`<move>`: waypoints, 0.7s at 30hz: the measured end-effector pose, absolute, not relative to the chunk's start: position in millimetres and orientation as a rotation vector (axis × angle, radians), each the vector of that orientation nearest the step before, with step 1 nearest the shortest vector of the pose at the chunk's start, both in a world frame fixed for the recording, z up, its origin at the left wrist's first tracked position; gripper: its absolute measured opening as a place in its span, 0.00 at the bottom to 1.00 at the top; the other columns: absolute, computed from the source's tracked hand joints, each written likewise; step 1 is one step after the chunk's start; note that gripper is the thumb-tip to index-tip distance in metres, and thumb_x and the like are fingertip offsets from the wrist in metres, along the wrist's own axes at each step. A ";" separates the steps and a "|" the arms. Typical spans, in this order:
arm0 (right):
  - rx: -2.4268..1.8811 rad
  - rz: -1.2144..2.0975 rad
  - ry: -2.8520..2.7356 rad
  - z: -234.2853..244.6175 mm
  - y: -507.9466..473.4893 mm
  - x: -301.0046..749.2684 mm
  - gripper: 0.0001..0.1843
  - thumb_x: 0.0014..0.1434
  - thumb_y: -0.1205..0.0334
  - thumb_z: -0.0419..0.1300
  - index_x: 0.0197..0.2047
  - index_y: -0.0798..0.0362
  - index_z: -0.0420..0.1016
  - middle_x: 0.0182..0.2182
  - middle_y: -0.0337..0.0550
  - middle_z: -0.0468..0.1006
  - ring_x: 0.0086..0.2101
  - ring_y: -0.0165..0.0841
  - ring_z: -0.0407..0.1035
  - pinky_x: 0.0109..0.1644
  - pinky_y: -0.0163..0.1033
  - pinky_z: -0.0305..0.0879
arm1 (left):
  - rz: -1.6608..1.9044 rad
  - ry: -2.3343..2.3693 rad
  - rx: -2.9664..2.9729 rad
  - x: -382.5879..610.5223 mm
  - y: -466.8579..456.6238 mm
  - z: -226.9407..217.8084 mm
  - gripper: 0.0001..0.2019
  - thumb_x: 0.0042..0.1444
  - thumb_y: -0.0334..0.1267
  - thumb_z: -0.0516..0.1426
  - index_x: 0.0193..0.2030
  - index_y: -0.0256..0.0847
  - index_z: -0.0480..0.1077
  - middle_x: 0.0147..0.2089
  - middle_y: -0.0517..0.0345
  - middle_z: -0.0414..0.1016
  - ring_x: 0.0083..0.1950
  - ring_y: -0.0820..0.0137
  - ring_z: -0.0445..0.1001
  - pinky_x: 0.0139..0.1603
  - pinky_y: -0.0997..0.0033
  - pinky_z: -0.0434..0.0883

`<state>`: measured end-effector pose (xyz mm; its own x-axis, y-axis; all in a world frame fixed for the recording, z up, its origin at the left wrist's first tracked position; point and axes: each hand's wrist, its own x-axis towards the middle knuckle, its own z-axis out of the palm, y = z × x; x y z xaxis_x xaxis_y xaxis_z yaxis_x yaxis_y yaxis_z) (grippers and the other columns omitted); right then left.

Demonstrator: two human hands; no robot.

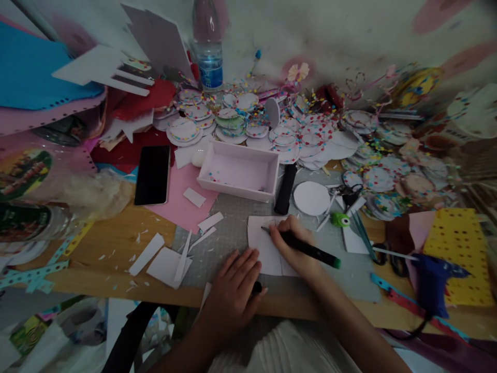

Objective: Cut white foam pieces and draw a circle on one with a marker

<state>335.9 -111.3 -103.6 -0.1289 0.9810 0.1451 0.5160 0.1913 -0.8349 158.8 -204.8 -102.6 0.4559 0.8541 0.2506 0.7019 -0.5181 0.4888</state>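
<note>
Lying flat on the grey mat, the white card was partly under the right hand, its left portion showing past the fingers. Right hand: closed around a black marker, green end up and back, tip down at the card. Left hand: palm down, fingers extended, fingertips at the card's left edge. Black cap observed beside the left thumb; could not tell whether gripped.
</note>
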 end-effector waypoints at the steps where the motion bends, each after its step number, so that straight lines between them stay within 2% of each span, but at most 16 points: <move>1: -1.381 0.867 -1.783 -103.4 -110.9 336.6 0.15 0.58 0.62 0.60 0.25 0.49 0.57 0.20 0.31 0.62 0.21 0.27 0.59 0.26 0.33 0.57 | 0.677 1.326 2.396 158.9 -205.0 -102.3 0.18 0.61 0.33 0.51 0.56 0.27 0.64 0.61 0.39 0.67 0.66 0.56 0.61 0.61 0.48 0.64; 8: -1.341 0.921 -1.747 -104.2 -108.5 338.2 0.15 0.60 0.63 0.58 0.26 0.48 0.56 0.22 0.32 0.61 0.24 0.28 0.58 0.29 0.35 0.57 | 0.690 1.328 2.407 159.0 -205.2 -103.1 0.18 0.60 0.33 0.51 0.56 0.27 0.64 0.61 0.39 0.67 0.66 0.57 0.61 0.62 0.49 0.64; 14: -1.166 1.137 -1.934 -102.7 -108.6 343.0 0.16 0.56 0.65 0.59 0.22 0.49 0.55 0.18 0.30 0.58 0.20 0.26 0.55 0.24 0.34 0.53 | 0.676 1.321 2.402 159.2 -206.2 -103.7 0.18 0.61 0.33 0.51 0.56 0.27 0.64 0.61 0.38 0.67 0.66 0.57 0.60 0.62 0.48 0.63; 18: -1.176 1.145 -1.918 -101.6 -108.4 346.3 0.15 0.57 0.65 0.57 0.24 0.49 0.55 0.20 0.31 0.59 0.22 0.27 0.55 0.25 0.34 0.53 | 0.710 1.320 2.386 159.0 -207.4 -104.9 0.18 0.60 0.32 0.52 0.56 0.26 0.63 0.62 0.37 0.66 0.67 0.57 0.58 0.63 0.49 0.63; 21: -1.138 1.177 -1.948 -102.0 -108.0 348.4 0.15 0.54 0.67 0.58 0.22 0.49 0.54 0.19 0.31 0.58 0.21 0.27 0.54 0.26 0.34 0.52 | 0.733 1.323 2.375 158.8 -208.0 -106.5 0.17 0.60 0.32 0.52 0.55 0.26 0.64 0.61 0.36 0.66 0.67 0.57 0.58 0.63 0.49 0.63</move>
<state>348.4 -108.0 -102.0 -0.4617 0.8855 0.0519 0.3658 0.2434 -0.8983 158.8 -208.0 -106.5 0.4379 0.8552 0.2772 0.6885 -0.5173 0.5083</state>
